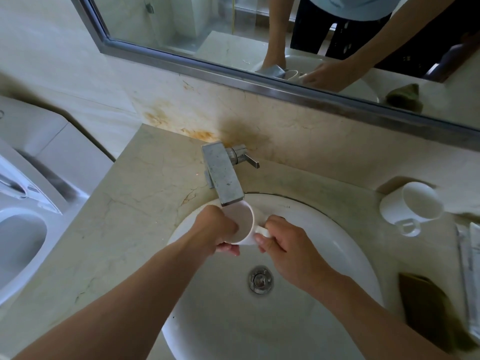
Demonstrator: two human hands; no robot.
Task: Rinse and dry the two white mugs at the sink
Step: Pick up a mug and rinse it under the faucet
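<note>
One white mug (242, 220) is held over the white sink (337, 245), right under the spout of the square metal tap (223, 175). My left hand (215, 229) grips its rim, with fingers reaching inside the mug and the thumb below. My right hand (283, 242) pinches the mug's handle. The second white mug (413, 203) lies on its side on the counter at the right, its opening toward me. I cannot see any water running.
A green cloth (428, 307) lies on the stone counter (130, 216) right of the basin, beside a clear wrapped packet (467, 255). The drain (260, 279) sits mid-basin. A mirror (259, 35) hangs above; a toilet (26, 216) stands at the left.
</note>
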